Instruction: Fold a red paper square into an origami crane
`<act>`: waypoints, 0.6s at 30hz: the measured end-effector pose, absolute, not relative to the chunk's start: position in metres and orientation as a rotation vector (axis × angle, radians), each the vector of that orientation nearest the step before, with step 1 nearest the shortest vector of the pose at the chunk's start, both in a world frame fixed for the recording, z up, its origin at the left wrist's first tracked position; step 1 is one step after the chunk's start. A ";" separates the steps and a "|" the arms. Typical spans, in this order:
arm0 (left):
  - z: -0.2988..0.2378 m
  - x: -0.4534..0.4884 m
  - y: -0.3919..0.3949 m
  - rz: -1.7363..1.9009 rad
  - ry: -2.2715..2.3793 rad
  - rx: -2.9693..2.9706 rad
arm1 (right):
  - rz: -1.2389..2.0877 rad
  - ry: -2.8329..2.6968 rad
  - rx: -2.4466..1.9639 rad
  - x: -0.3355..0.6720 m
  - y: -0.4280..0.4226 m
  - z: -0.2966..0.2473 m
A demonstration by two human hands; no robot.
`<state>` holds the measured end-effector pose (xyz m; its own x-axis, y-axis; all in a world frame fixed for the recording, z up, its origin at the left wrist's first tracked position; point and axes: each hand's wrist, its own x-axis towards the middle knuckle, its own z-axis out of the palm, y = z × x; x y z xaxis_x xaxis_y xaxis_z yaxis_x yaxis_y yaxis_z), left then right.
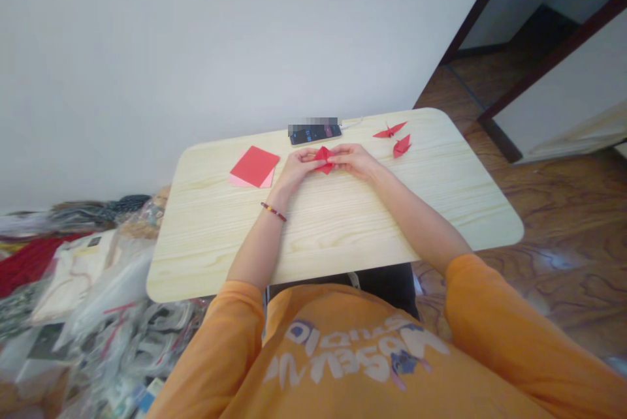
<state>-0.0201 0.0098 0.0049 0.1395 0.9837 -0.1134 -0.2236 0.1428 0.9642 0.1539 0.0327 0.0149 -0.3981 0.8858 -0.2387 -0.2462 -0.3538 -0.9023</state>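
Between my two hands is a small piece of folded red origami paper (324, 159), held just above or on the table near its middle. My left hand (300, 165) pinches its left side with thumb and fingers. On the opposite side, my right hand (353, 159) grips the right edge the same way. Part of the paper hides behind the fingertips. To the left lies a stack of square paper (255, 166), red on top with pink showing beneath. Two folded red paper cranes rest at the right: one with spread wings (390, 130), and a more compact one (402, 146).
A phone (315, 134) with a white cable lies at the table's back edge, against the wall. The pale wooden table (343, 236) has rounded corners. Clothes and plastic bags (112, 295) pile up on the left. A doorway and wooden floor (553, 223) are at the right.
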 end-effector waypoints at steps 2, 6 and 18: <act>0.005 -0.020 0.010 1.116 1.004 0.996 | 1.848 -1.061 -0.981 0.154 0.033 0.015; 0.007 -0.020 0.009 1.106 1.000 0.974 | 1.854 -1.078 -0.965 0.155 0.032 0.016; 0.010 -0.019 0.008 1.105 0.986 0.987 | 1.782 -1.048 -0.962 0.152 0.034 0.010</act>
<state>-0.0186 0.0081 0.0098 0.1643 0.9783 -0.1263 -0.2361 0.1633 0.9579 0.1520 0.0337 0.0103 -0.3575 0.9131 -0.1960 -0.2728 -0.3028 -0.9132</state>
